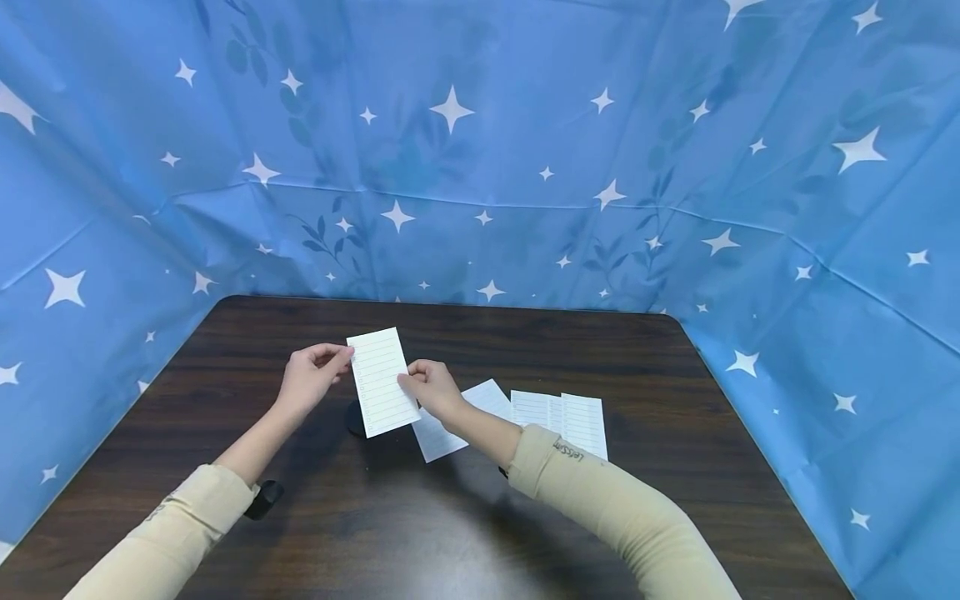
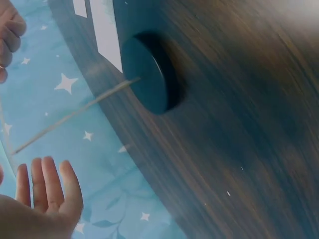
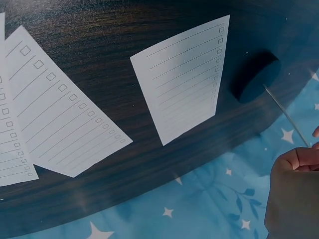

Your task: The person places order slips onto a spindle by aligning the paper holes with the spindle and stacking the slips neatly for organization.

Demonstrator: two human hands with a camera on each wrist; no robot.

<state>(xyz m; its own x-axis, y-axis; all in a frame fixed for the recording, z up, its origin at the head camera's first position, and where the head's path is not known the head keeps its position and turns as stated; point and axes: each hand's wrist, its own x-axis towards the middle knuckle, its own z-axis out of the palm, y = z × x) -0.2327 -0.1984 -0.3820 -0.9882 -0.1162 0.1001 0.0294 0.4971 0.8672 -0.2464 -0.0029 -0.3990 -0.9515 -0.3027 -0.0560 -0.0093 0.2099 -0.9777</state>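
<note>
A white lined card (image 1: 378,382) with small checkboxes down one side is held up over the table in the head view. My left hand (image 1: 309,379) pinches its upper left edge, the other fingers extended in the left wrist view. On the opposite side my right hand (image 1: 435,392) grips the card's right edge, thumb across its front. Behind the card's lower left is a round black base (image 2: 149,74), mostly hidden in the head view. A thin rod (image 2: 75,117) rises from that base toward the hands.
On the dark wooden table (image 1: 300,533), three more checklist sheets lie right of the base: a slanted one (image 3: 184,84), a middle one (image 3: 65,109) and an outer one (image 3: 10,142). The latter two overlap. Blue star-patterned cloth (image 1: 480,167) surrounds the table's far side.
</note>
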